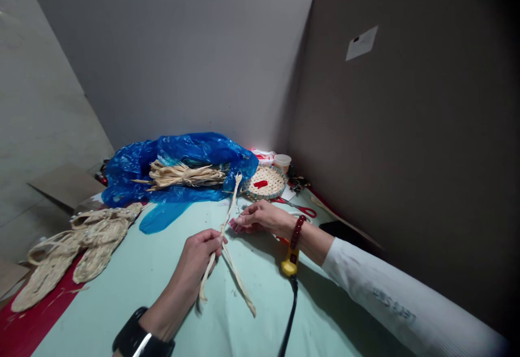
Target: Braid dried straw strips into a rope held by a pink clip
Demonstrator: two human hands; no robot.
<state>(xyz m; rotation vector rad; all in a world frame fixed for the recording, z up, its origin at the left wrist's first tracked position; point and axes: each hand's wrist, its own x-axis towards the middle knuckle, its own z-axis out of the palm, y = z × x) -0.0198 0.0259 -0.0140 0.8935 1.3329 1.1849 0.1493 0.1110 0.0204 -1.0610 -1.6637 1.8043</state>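
Your view is dim, nearly black at the upper right corner. Your right sleeve [365,284] shadows the tabletop [122,270]; glints streak the blue bag [203,143].

A: Any readable text?
B: Just one: dark lettering [394,305] on the white right sleeve [357,281]. Looks like "Let's Slim", upside down from here, a bit blurred; second word less sure.
A: And the white label [363,44], dark panel [406,129]?
B: Small dark mark on it, print too small to tell.
A: Anything else?
B: Nothing I can read.
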